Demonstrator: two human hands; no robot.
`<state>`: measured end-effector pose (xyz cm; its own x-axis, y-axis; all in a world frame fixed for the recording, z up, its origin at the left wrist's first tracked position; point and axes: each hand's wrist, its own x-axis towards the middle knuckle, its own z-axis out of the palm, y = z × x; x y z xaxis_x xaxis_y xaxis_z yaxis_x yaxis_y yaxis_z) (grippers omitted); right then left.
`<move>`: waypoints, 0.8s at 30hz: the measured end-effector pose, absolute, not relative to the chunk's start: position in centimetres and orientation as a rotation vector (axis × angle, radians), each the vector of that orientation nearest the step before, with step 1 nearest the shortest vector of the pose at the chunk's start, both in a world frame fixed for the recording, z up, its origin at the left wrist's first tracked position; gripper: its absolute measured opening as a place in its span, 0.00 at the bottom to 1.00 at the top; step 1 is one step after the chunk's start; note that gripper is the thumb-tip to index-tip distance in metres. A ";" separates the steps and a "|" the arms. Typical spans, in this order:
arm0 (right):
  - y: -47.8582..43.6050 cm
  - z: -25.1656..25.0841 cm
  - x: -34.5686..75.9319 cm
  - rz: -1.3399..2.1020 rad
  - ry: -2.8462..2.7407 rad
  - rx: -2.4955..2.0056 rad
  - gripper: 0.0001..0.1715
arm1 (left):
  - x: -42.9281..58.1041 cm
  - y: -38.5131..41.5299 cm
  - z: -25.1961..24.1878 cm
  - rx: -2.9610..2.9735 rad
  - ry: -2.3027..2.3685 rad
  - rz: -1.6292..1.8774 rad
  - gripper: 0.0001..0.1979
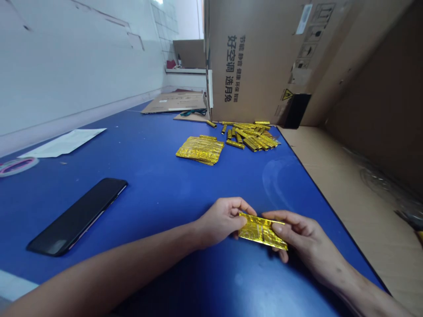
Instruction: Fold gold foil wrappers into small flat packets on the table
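A shiny gold foil packet (259, 232) is held flat between my two hands, just above the blue table. My left hand (226, 220) pinches its left end, thumb on top. My right hand (297, 233) grips the right end, its thumb pressed on the face and other fingers partly hidden beneath. Beyond my hands lies a stack of flat gold foil packets (200, 149). Farther right, several slim rolled gold pieces (254, 134) lie in a loose heap.
A black phone (79, 215) rests at left, with a paper sheet (64, 143) and a tape roll (18, 167) behind it. One large cardboard box (257, 61) stands behind the heap. Flat cardboard (175, 102) lies at the back. The table's right edge (330, 202) borders more cardboard.
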<state>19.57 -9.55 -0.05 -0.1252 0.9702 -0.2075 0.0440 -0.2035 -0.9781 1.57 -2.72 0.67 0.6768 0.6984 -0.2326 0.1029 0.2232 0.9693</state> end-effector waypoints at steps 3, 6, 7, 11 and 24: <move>-9.6 -0.1 19.6 1.392 -1.281 -1.356 0.17 | 1.6 -2.8 0.6 1.305 0.791 0.475 0.10; -9.7 0.0 19.6 1.329 -1.291 -1.404 0.15 | 1.7 -2.9 0.6 1.313 0.792 0.476 0.10; -9.7 0.0 19.6 1.326 -1.280 -1.416 0.16 | 1.7 -3.0 0.6 1.310 0.789 0.478 0.10; -9.6 0.1 19.6 1.354 -1.208 -1.414 0.16 | 1.8 -3.1 0.9 1.255 0.774 0.478 0.12; -9.6 0.9 19.2 1.582 -0.857 -1.130 0.10 | 1.4 -2.8 0.5 0.934 0.634 0.505 0.10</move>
